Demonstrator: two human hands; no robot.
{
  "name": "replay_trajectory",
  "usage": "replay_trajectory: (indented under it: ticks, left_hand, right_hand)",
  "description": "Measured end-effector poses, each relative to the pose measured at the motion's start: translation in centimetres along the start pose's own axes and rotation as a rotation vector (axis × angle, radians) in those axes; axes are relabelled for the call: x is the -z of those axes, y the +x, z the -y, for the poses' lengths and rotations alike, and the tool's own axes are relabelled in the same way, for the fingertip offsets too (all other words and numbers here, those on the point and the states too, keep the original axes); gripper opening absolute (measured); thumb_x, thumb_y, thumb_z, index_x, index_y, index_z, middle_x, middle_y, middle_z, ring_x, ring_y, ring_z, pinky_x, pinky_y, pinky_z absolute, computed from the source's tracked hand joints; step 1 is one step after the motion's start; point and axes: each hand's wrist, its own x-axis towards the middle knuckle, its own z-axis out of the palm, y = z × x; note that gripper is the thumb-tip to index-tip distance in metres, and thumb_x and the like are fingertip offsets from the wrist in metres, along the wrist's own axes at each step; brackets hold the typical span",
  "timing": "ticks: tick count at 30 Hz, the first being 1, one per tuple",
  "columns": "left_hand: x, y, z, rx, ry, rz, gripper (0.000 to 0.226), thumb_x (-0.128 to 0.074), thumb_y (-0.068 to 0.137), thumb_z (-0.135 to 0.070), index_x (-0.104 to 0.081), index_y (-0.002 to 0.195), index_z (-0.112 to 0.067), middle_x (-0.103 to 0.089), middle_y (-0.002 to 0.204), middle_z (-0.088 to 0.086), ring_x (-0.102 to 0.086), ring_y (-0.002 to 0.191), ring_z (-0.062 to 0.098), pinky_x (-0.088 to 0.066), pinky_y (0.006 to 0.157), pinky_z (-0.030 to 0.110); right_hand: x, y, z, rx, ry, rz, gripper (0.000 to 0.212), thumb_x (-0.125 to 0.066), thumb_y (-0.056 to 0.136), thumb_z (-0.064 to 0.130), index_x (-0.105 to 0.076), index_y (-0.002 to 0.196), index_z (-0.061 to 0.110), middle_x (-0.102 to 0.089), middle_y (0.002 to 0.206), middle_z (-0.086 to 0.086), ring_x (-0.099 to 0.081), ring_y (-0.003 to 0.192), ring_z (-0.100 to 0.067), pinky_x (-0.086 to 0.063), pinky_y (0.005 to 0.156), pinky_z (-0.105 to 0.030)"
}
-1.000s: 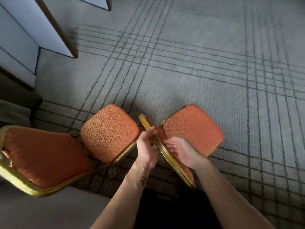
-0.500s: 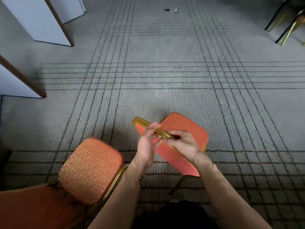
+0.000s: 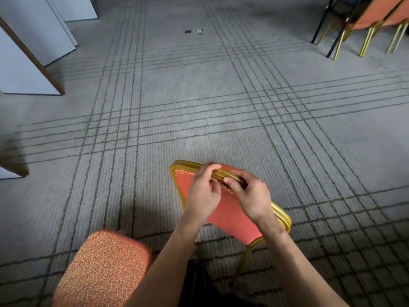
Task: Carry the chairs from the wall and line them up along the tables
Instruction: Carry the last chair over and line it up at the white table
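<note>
At 7 o'clock, closest to the person, is the orange patterned padded seat (image 3: 104, 269) of one chair. Just past it, at 6 o'clock, both hands hold the orange chair with gold metal frame (image 3: 230, 218) by the top rail of its backrest. The left hand (image 3: 203, 193) and the right hand (image 3: 250, 196) are side by side, each with fingers curled over the rail. The grey carpet with dark crossing lines (image 3: 199, 107) lies under it. At 10 o'clock stand white panels with brown edges (image 3: 28, 63). Far away at 12 o'clock lie two small objects (image 3: 194, 31); what they are I cannot tell. At 1 o'clock stand more orange chairs with gold legs (image 3: 376, 18), beside thin black legs (image 3: 320, 23).
</note>
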Motion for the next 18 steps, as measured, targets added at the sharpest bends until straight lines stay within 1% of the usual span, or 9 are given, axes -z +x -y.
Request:
replay_trajectory:
  ticks: [2, 3, 5, 8, 10, 12, 13, 15, 18]
  left_hand:
    - [-0.2, 1.6, 0.1, -0.145, 0.216, -0.019, 0.045, -0.058, 0.085, -0.009, -0.061, 0.128, -0.022, -0.066, 0.127, -0.008, -0.062, 0.112, 0.019, -0.049, 0.097, 0.038]
    - [-0.4, 2.9, 0.1, -0.209, 0.299, -0.008, 0.046, -0.06, 0.084, -0.013, -0.061, 0.129, -0.023, -0.065, 0.128, -0.01, -0.061, 0.111, 0.019, -0.047, 0.095, 0.04]
    - [-0.8, 5.2, 0.0, -0.281, 0.402, 0.011, 0.046, -0.063, 0.085, -0.021, -0.06, 0.13, -0.028, -0.064, 0.129, -0.014, -0.057, 0.108, 0.018, -0.043, 0.092, 0.039]
    - [-1.5, 8.7, 0.0, -0.367, 0.457, 0.038, 0.043, -0.064, 0.087, -0.035, -0.06, 0.129, -0.032, -0.063, 0.127, -0.016, -0.052, 0.109, 0.02, -0.037, 0.091, 0.039]
    - [-2.2, 10.9, 0.3, -0.378, 0.474, 0.087, 0.044, -0.063, 0.087, -0.042, -0.06, 0.13, -0.032, -0.058, 0.136, -0.012, -0.047, 0.117, 0.023, -0.034, 0.098, 0.043]
    - [-2.7, 13.0, 0.7, -0.399, 0.482, 0.174, 0.048, -0.063, 0.087, -0.041, -0.058, 0.134, -0.033, -0.052, 0.146, -0.01, -0.042, 0.126, 0.025, -0.03, 0.106, 0.048]
    - [-2.8, 13.7, 0.9, -0.41, 0.475, 0.223, 0.049, -0.064, 0.088, -0.038, -0.057, 0.136, -0.032, -0.054, 0.145, -0.01, -0.045, 0.127, 0.025, -0.031, 0.108, 0.048]
    - [-3.0, 15.4, 0.9, -0.44, 0.448, 0.303, 0.045, -0.066, 0.089, -0.033, -0.059, 0.134, -0.03, -0.065, 0.131, -0.008, -0.057, 0.118, 0.024, -0.036, 0.103, 0.044]
    - [-3.5, 16.8, 0.1, -0.422, 0.437, 0.31, 0.034, -0.068, 0.088, -0.032, -0.063, 0.121, -0.028, -0.073, 0.111, -0.004, -0.065, 0.104, 0.025, -0.043, 0.094, 0.043]
  right_hand:
    - [0.5, 0.9, -0.1, 0.058, -0.08, -0.113, 0.032, -0.068, 0.092, 0.051, -0.074, 0.113, 0.027, -0.077, 0.106, 0.008, -0.067, 0.098, -0.013, -0.049, 0.086, -0.025]
    - [0.6, 1.7, -0.2, 0.056, -0.137, -0.161, 0.034, -0.066, 0.094, 0.051, -0.074, 0.114, 0.025, -0.077, 0.105, 0.004, -0.068, 0.098, -0.02, -0.05, 0.087, -0.031]
    - [0.4, 3.1, -0.9, 0.013, -0.259, -0.229, 0.04, -0.062, 0.095, 0.055, -0.072, 0.114, 0.022, -0.077, 0.101, -0.002, -0.068, 0.097, -0.031, -0.05, 0.087, -0.043]
    - [0.3, 5.3, -1.3, -0.142, -0.436, -0.343, 0.052, -0.052, 0.093, 0.069, -0.071, 0.111, 0.023, -0.075, 0.099, -0.001, -0.064, 0.098, -0.033, -0.041, 0.089, -0.045]
    - [0.6, 6.4, -1.6, -0.213, -0.51, -0.373, 0.063, -0.041, 0.093, 0.077, -0.07, 0.111, 0.024, -0.073, 0.101, -0.001, -0.061, 0.102, -0.034, -0.039, 0.093, -0.048]
    - [0.8, 6.9, -1.9, -0.225, -0.544, -0.334, 0.069, -0.033, 0.091, 0.08, -0.068, 0.116, 0.025, -0.07, 0.106, 0.0, -0.057, 0.106, -0.032, -0.037, 0.098, -0.049]
    - [1.0, 7.0, -2.1, -0.214, -0.55, -0.305, 0.07, -0.032, 0.091, 0.081, -0.066, 0.119, 0.027, -0.068, 0.108, 0.001, -0.055, 0.108, -0.03, -0.036, 0.099, -0.049]
    - [1.2, 7.6, -2.1, -0.238, -0.528, -0.298, 0.07, -0.032, 0.09, 0.083, -0.064, 0.122, 0.029, -0.065, 0.111, 0.005, -0.052, 0.111, -0.026, -0.034, 0.102, -0.046]
    - [1.8, 8.3, -2.1, -0.285, -0.517, -0.274, 0.068, -0.041, 0.089, 0.081, -0.06, 0.131, 0.03, -0.062, 0.119, 0.007, -0.05, 0.117, -0.023, -0.03, 0.107, -0.044]
